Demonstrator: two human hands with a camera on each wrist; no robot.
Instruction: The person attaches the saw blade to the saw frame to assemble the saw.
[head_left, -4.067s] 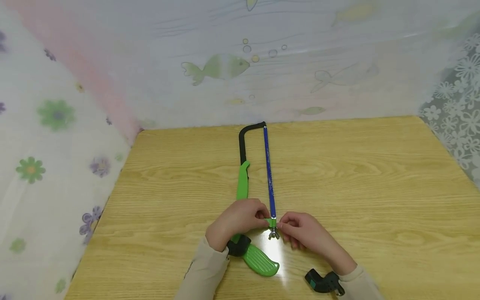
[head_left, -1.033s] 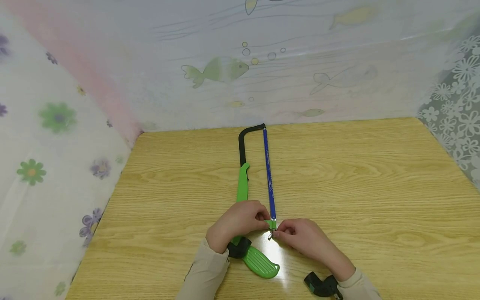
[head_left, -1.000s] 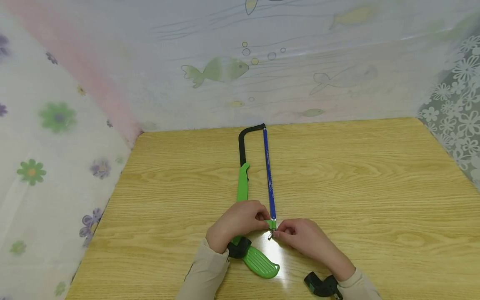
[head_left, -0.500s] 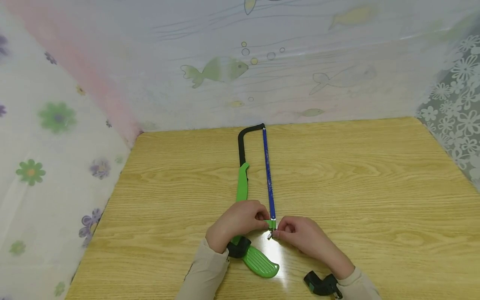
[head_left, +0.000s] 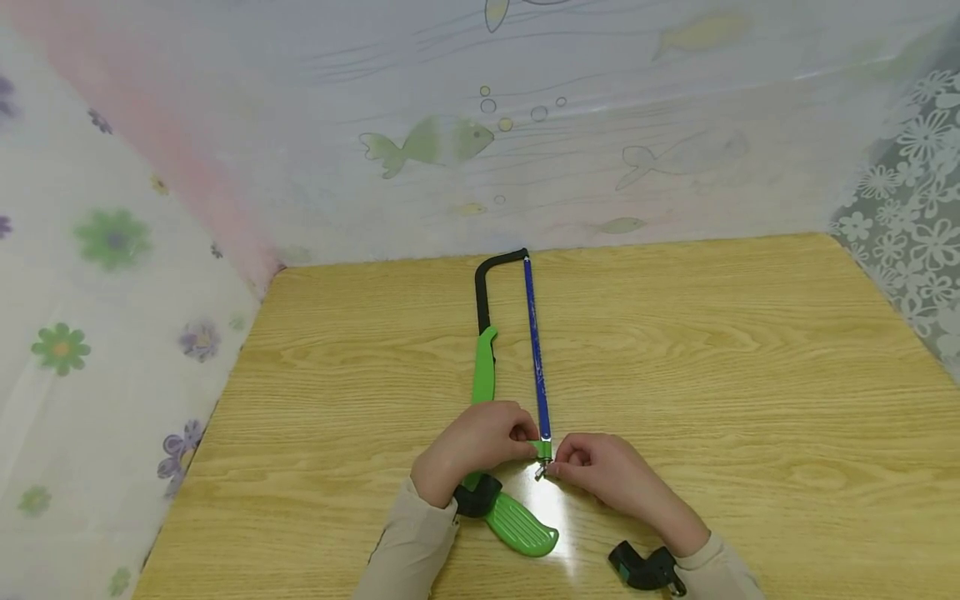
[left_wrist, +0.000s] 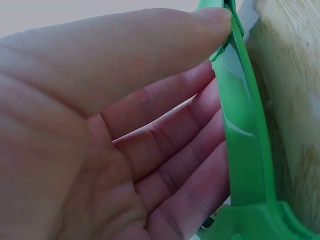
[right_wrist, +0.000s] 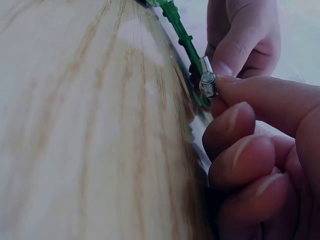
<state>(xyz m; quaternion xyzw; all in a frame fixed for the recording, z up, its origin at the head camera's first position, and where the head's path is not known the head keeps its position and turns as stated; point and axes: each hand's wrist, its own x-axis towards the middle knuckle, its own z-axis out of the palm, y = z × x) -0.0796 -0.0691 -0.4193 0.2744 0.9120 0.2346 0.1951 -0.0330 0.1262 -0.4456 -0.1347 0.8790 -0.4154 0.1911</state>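
A hacksaw lies on the table, with a black front frame (head_left: 482, 292), a green handle (head_left: 522, 525) and a blue blade (head_left: 535, 350). My left hand (head_left: 480, 437) grips the green frame at the blade's near end; in the left wrist view the thumb presses on the green frame (left_wrist: 245, 150) while the fingers curl behind it. With thumb and forefinger, my right hand (head_left: 611, 467) pinches the metal wing nut (right_wrist: 207, 84) just below the green blade holder (head_left: 543, 449). Its other fingers (right_wrist: 245, 160) are curled in toward the palm.
The wooden table (head_left: 712, 350) runs back to a pale patterned cover (head_left: 585, 167) on the wall. Another flowered cover (head_left: 112, 292) hangs along the left side. Black cameras (head_left: 641, 567) sit on both wrists.
My right hand has come down from beside the green blade holder onto the wing nut, whose wings now stand at a different angle. The left hand keeps its grip in the same place.
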